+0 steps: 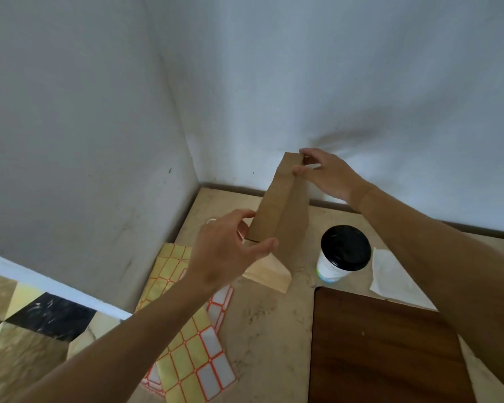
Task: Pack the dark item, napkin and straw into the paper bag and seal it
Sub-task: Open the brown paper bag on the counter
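A flat brown paper bag (282, 205) is held up off the counter, tilted, its top end toward the wall. My right hand (325, 175) pinches the bag's top edge between thumb and fingers. My left hand (227, 248) grips the bag's lower left edge. A white cup with a black lid (344, 251) stands on the counter to the right of the bag. A white napkin (390, 274) lies flat right of the cup, partly under my right forearm. I see no straw.
More paper bags (269, 274) lie flat under the held one. Sheets of yellow and white stickers with red borders (186, 350) lie at the left. A dark wooden board (384, 344) covers the counter's near right. White walls meet in a corner behind.
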`<act>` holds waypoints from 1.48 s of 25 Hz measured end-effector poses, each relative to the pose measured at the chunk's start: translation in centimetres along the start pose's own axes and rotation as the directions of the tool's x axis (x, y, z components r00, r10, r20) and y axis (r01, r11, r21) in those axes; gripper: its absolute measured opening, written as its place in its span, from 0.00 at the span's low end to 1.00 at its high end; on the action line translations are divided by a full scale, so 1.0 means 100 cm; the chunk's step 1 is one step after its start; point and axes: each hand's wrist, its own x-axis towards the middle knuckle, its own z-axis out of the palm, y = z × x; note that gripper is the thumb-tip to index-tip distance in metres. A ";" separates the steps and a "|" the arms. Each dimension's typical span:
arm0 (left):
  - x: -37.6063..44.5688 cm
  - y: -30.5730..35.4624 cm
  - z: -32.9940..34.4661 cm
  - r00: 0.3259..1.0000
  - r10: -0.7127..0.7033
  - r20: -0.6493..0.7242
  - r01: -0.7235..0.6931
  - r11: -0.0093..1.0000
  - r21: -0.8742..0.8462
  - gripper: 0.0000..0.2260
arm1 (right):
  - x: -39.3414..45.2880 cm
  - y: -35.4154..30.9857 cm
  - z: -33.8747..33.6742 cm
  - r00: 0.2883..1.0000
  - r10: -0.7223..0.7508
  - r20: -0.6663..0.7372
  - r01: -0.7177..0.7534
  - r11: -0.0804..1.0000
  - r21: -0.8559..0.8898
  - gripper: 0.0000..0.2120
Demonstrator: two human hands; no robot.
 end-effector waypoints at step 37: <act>-0.225 0.089 -0.049 0.787 0.573 0.228 -0.566 0.818 -0.100 0.23 | -0.498 0.026 -0.002 0.815 0.204 -0.542 -0.070 0.964 0.257 0.16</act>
